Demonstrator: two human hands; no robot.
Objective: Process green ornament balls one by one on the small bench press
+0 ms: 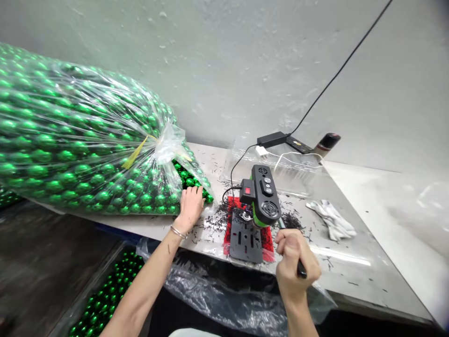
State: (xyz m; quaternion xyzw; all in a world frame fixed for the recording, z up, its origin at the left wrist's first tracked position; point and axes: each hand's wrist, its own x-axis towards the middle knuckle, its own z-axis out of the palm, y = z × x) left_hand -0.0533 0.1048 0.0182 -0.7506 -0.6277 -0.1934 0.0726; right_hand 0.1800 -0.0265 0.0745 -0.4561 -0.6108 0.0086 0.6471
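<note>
My left hand (191, 204) is at the torn opening of a big clear plastic bag (170, 145) full of shiny green balls (182, 174). Its fingers are bent and close together over the balls, and the fingertips are hidden. My right hand (296, 260) is wrapped round the black-tipped lever handle (301, 270) of a small bench machine (265, 194). The machine has a black-and-green head with round vents and buttons. Beside the head is a box with a red switch (247, 190). Below it lies a slotted black base plate (245, 238) on a red mat (267, 243).
Small black bits (291, 220) litter the table (206, 157) around the machine. White gloves (331, 219) lie at right. Behind stand a clear plastic tray (298, 178), a black power adapter (271, 139) and cables. More green balls (105, 290) sit in a container below.
</note>
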